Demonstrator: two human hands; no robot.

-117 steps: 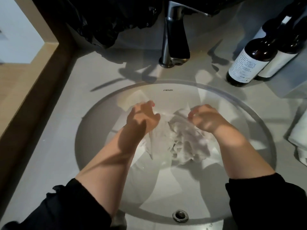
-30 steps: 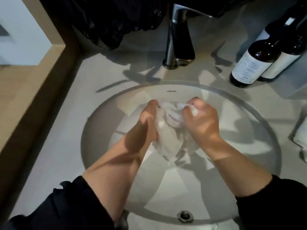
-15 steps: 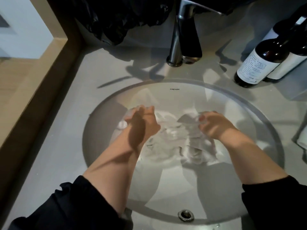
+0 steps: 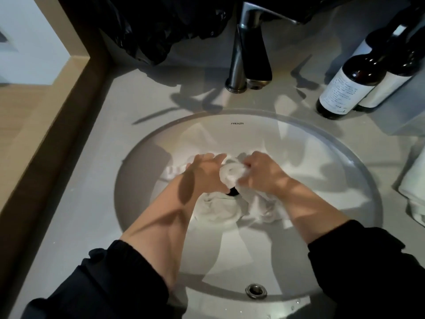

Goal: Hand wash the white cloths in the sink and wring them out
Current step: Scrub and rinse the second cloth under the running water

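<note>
The sink (image 4: 248, 134) filled most of the view, a round basin set in a pale counter (image 4: 92, 203), with the tap (image 4: 247, 56) at the far edge and two bottles (image 4: 349, 86) far right. A folded towel (image 4: 414, 192) lay on the counter at the right.

In the middle of the basin the cloth (image 4: 232, 174) was bunched into a wad between both hands, its loose tails trailing nearer over the bottom of the basin. A second white piece seemed to lie just left of the left hand, but it was too blurred to be sure. The left hand (image 4: 204, 178) was closed on the wad's left side and the right hand (image 4: 262, 174) on its right, fists nearly touching.

The step looked like scrubbing, the cloth rubbed against itself. The next move would probably call for gathering the tails into the hands too, then lifting clear and twisting the fists in opposite ways to wring it.

Half a second earlier the hands had been apart, the cloth spread flat between them; now they had come together and balled it up.
</note>
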